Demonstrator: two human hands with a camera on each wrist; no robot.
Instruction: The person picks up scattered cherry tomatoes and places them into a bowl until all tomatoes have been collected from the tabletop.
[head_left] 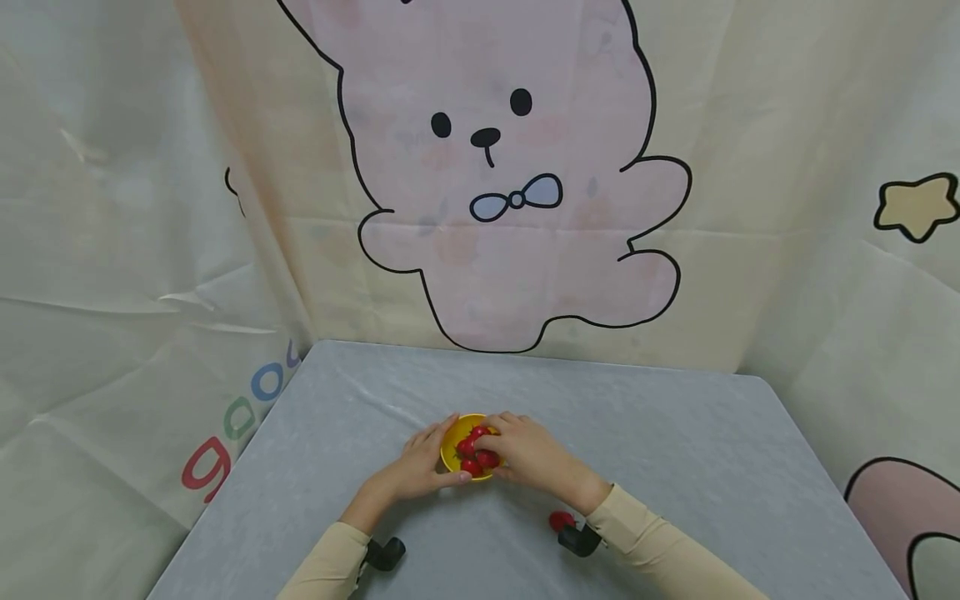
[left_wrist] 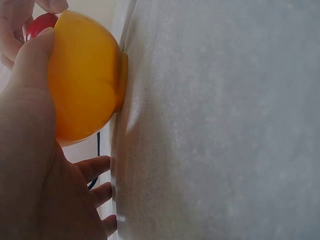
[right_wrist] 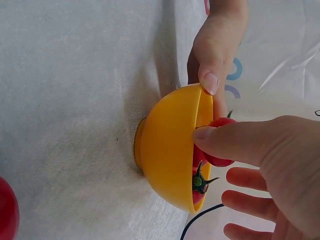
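A yellow bowl stands upright on the table and holds several small red tomatoes with green stem tops. My left hand holds the bowl from the left, its thumb on the near rim and its forefinger at the far side; the other fingers spread by the table in the left wrist view. From the right, my right hand reaches over the bowl and grips a tomato at the rim. The thumb hides part of that tomato in the right wrist view, and its far fingertips are hidden there.
Another red tomato lies on the table beside my right wrist. Black wrist cameras sit under both forearms. A grey cloth covers the table, with printed curtains at the back and sides.
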